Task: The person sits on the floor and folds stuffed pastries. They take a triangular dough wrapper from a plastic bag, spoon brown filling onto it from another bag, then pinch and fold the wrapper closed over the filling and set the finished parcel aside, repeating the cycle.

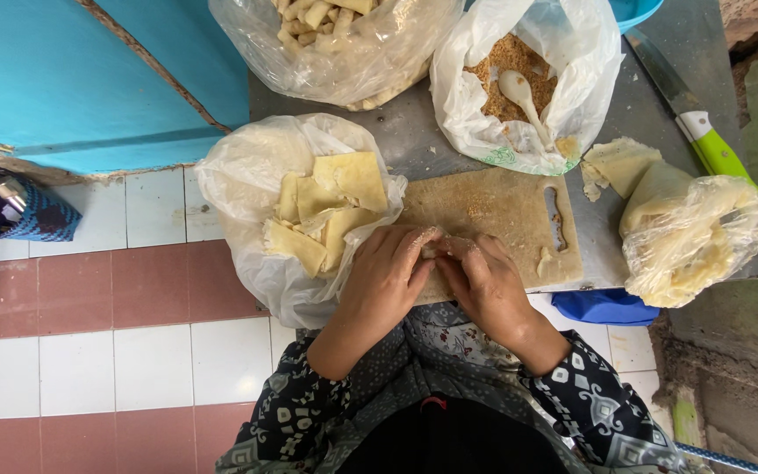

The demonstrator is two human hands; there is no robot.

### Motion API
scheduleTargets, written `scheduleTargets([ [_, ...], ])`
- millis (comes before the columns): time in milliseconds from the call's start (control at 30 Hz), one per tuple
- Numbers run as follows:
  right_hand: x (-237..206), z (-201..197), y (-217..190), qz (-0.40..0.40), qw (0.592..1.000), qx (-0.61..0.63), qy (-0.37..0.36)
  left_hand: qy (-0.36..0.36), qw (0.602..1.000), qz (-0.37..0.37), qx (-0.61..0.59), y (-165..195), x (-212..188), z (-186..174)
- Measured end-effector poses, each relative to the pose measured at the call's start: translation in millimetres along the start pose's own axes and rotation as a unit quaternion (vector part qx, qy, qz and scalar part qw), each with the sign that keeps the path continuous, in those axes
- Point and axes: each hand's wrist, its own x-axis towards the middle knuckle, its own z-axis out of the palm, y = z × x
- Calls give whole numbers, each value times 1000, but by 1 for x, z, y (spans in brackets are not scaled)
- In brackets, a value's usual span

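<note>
1. Left hand and right hand side by side, fingers curled, pinching a small pale roll between the fingertips.
2. Roll resting on a wooden board at the desk edge.
3. Left of the board: bag of yellow sheets.
4. Behind: bag of crumbs with a white spoon.
5. Far right: green-handled knife.

My one head camera looks steeply down, close over the worn wooden cutting board; exact tilt seems near-vertical.
</note>
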Motion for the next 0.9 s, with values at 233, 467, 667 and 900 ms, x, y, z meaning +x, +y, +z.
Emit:
scheduleTargets([
  [233, 3, -1, -2, -4, 1000, -18, 25, -36, 999, 7, 34, -9, 4, 6],
  [467, -1, 4, 4, 12, 1000, 9, 23, -71, 995, 20, 64, -11, 8, 2],
  [667, 0, 6, -2, 10, 998, -31, 52, -17, 995, 31, 91, -3, 5, -2],
  [900, 7, 1, -4, -6, 999, -6, 37, -28, 990, 21, 135, -5, 8, 1],
])
